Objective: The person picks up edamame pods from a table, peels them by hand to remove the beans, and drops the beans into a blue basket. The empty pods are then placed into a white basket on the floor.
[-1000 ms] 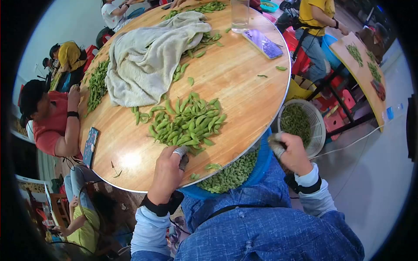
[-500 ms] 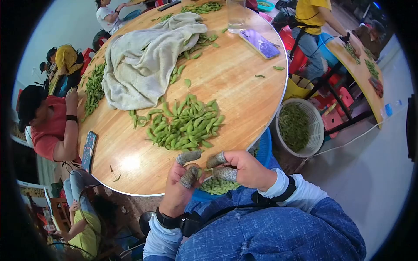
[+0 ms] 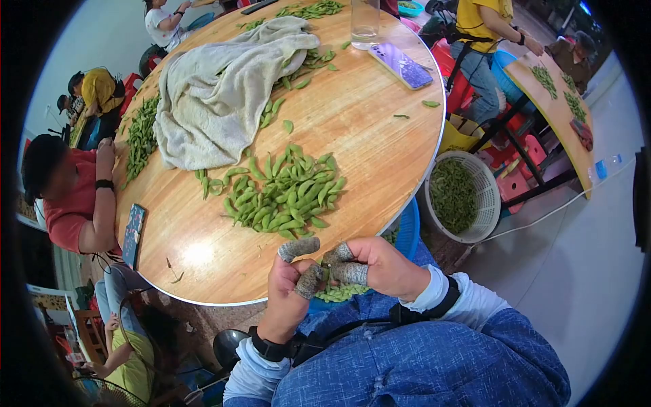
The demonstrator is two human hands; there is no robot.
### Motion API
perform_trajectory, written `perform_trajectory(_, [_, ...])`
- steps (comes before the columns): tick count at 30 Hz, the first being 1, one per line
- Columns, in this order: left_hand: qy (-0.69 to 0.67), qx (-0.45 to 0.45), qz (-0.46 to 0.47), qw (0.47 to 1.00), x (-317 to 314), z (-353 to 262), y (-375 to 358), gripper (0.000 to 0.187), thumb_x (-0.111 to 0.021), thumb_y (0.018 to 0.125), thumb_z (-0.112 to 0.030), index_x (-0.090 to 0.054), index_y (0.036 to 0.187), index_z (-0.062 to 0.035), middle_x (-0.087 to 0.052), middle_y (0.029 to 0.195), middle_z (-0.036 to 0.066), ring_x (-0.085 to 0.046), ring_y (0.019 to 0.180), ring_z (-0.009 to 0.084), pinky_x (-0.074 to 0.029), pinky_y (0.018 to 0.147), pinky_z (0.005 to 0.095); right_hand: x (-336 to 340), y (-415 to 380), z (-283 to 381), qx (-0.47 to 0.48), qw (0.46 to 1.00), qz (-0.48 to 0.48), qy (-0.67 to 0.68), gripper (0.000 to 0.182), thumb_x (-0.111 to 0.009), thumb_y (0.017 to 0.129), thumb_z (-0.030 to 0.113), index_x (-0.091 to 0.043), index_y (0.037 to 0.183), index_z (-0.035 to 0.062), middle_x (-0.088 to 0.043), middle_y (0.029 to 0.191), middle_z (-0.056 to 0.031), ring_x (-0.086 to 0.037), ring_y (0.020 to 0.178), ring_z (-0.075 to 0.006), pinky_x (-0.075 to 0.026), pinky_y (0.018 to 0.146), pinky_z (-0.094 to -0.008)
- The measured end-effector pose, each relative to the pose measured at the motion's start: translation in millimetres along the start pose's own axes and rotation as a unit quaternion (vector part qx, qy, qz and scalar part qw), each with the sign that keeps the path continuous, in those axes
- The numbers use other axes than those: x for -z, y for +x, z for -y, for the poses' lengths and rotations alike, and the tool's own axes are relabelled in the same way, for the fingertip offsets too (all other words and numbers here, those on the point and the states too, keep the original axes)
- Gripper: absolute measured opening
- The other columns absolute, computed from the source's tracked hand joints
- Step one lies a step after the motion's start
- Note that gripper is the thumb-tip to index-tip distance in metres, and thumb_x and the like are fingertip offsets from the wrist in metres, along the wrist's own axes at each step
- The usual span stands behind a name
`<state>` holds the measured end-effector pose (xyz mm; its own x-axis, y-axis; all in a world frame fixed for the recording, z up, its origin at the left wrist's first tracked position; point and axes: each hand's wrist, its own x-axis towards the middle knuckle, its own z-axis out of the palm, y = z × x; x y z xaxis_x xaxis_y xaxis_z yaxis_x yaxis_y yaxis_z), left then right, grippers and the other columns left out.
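My left hand (image 3: 286, 293) and my right hand (image 3: 388, 266) meet over the near table edge, thumbs and forefingers wrapped in grey finger covers. Both are closed in a pinch around a small green edamame pod (image 3: 325, 274), mostly hidden by the fingertips. Just beyond my hands, a loose pile of edamame pods (image 3: 288, 193) lies on the round wooden table (image 3: 380, 149). Beneath the hands, pale green shelled beans (image 3: 342, 293) show in a blue basin (image 3: 408, 234), partly covered by my hands.
A grey towel (image 3: 213, 95) covers part of the pods farther back. A glass (image 3: 365, 30), a purple phone (image 3: 401, 66) and a dark-cased phone (image 3: 133, 234) lie about the table. A white basket (image 3: 485, 210) of pods stands right. A co-worker in red (image 3: 78, 203) sits left.
My hands have drawn closer together, the left shifting slightly right toward the right fingertips. The view has tilted a little. A person at the right-hand table has raised a hand from the pods.
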<state>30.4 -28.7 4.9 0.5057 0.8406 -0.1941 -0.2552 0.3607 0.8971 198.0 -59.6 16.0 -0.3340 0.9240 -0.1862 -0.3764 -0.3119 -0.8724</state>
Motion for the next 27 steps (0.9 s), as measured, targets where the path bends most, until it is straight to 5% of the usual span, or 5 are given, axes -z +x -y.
perform_trajectory(11, [0.084,-0.023,-0.024,0.996,-1,3,-1,0.038,-0.06,0.078,-0.009,-0.041,0.109,-0.0013,-0.053,0.071,0.004,-0.051,0.061,0.0124,-0.041,0.055,0.0231,6,6,-16,0.043,0.992,-0.049,-0.11,0.009,-0.052,0.08,0.0,-0.056,0.088,-0.0022,-0.058,0.079,-0.0003,-0.049,0.074,-0.0052,-0.042,0.065,-0.0219])
perform_trajectory(14, [0.517,-0.162,0.012,0.84,-4,-7,-7,0.028,-0.059,0.077,-0.006,-0.046,0.101,-0.0003,-0.052,0.07,0.006,-0.051,0.061,0.0146,-0.041,0.054,0.0267,10,5,-15,0.042,0.993,-0.052,-0.096,0.009,-0.053,0.08,0.001,-0.056,0.088,-0.0022,-0.058,0.078,-0.0002,-0.049,0.074,-0.0053,-0.042,0.065,-0.0217])
perform_trajectory(17, [0.64,-0.252,0.029,0.725,0,-5,-7,0.027,-0.061,0.068,-0.001,-0.052,0.093,-0.0006,-0.052,0.07,0.017,-0.051,0.06,0.03,-0.042,0.054,0.0343,6,5,-16,0.047,0.995,-0.048,-0.068,0.008,-0.054,0.08,0.002,-0.056,0.087,-0.0023,-0.058,0.078,-0.0002,-0.049,0.073,-0.0055,-0.042,0.065,-0.0219])
perform_trajectory(20, [0.577,-0.28,0.017,0.767,5,5,-4,0.025,-0.06,0.07,-0.001,-0.051,0.093,0.0005,-0.053,0.073,0.018,-0.05,0.059,0.0321,-0.042,0.054,0.0344,6,3,-15,0.058,0.995,-0.04,-0.064,0.008,-0.055,0.08,0.003,-0.056,0.087,-0.0027,-0.058,0.078,-0.0004,-0.049,0.073,-0.0058,-0.042,0.065,-0.0221])
perform_trajectory(27, [0.099,0.007,-0.009,0.995,3,8,-6,0.011,-0.052,0.084,-0.012,-0.05,0.09,-0.0017,-0.054,0.069,0.002,-0.051,0.059,0.0096,-0.039,0.05,0.0223,4,-1,-12,0.094,0.986,-0.049,-0.127,0.006,-0.054,0.079,0.0,-0.055,0.084,-0.0021,-0.058,0.076,-0.0024,-0.049,0.072,-0.0055,-0.042,0.062,-0.0232])
